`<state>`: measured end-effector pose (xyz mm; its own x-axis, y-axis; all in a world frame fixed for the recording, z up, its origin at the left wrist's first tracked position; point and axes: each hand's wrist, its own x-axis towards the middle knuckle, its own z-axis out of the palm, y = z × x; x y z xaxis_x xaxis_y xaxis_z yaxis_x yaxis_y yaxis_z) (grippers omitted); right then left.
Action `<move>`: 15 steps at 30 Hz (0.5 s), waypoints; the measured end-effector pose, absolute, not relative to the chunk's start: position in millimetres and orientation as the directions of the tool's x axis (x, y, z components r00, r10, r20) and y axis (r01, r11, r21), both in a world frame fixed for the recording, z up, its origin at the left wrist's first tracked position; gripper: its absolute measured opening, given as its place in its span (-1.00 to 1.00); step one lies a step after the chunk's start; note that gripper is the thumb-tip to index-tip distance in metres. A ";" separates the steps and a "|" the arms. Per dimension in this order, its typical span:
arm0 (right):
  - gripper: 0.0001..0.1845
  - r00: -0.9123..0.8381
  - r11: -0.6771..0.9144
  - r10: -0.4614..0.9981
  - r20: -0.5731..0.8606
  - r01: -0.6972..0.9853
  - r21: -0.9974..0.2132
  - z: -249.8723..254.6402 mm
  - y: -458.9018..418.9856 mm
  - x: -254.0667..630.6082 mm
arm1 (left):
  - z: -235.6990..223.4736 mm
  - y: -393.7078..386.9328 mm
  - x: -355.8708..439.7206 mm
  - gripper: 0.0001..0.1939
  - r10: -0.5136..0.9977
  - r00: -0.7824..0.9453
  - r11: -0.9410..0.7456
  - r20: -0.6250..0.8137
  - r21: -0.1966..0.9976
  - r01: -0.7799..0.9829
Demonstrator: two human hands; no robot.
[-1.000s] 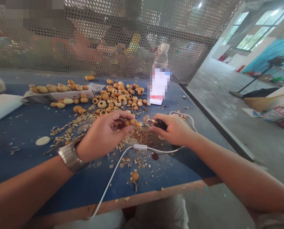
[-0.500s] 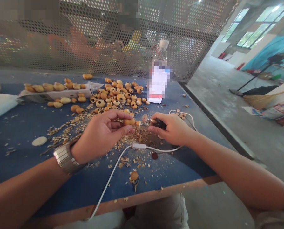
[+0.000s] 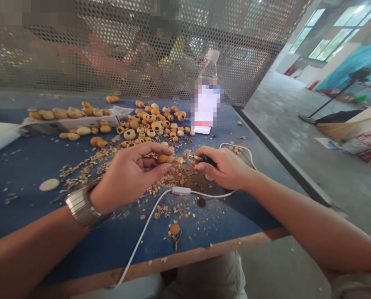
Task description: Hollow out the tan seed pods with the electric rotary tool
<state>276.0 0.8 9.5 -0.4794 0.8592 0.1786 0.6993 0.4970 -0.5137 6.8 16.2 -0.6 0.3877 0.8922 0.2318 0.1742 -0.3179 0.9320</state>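
My left hand [image 3: 129, 176] pinches a tan, oblong seed shell [image 3: 166, 158] between thumb and fingers. My right hand [image 3: 224, 168] grips a small black electric rotary tool [image 3: 206, 160], and its metal tip sits close to the shell. A thin white cable [image 3: 143, 232] with an inline switch [image 3: 181, 190] runs from the tool across the blue worktable [image 3: 23, 170]. Under my hands lies a scatter of brown shavings [image 3: 176, 180]. A pile of hollow, round seed shells [image 3: 150, 122] lies just beyond them.
A white box [image 3: 70, 121] with a row of shells stands at the far left. A plastic bottle [image 3: 208, 70] with a blurred label stands by a phone [image 3: 201, 130]. Perforated metal mesh [image 3: 142, 54] rises behind the table, with a blurred person beyond it. A broom [image 3: 338, 131] lies at the right.
Both hands and the whole scene have shifted slightly left and up in view. The shell in my left hand has stayed near the tool tip.
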 end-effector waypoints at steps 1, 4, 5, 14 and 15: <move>-0.51 -0.479 0.499 0.859 0.182 0.698 -0.514 9.6 0.8 276.0 | -0.6 16.7 6.8 -0.68 0.889 0.393 -0.319 0.233 0.933 0.169; -0.50 -0.479 0.500 0.858 0.184 0.700 -0.510 10.5 0.6 276.1 | -0.1 17.6 6.1 -0.71 0.876 0.417 -0.343 0.242 0.921 0.187; -0.50 -0.480 0.501 0.858 0.184 0.701 -0.508 10.9 0.6 276.1 | 0.1 17.6 5.7 -0.72 0.871 0.424 -0.351 0.247 0.918 0.186; -0.44 -0.505 0.542 0.839 0.206 0.733 -0.412 11.9 0.9 274.8 | 1.3 13.9 5.5 -0.71 0.858 0.425 -0.380 0.290 0.913 0.146; -0.42 -0.515 0.556 0.830 0.214 0.737 -0.384 11.6 1.0 275.0 | 1.7 13.7 5.9 -0.70 0.859 0.418 -0.391 0.296 0.906 0.161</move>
<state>275.0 1.0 11.6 -0.5147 0.8302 0.2141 0.7372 0.5560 -0.3840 5.9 13.7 1.7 0.4182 0.8587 0.2964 0.1614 -0.3914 0.9060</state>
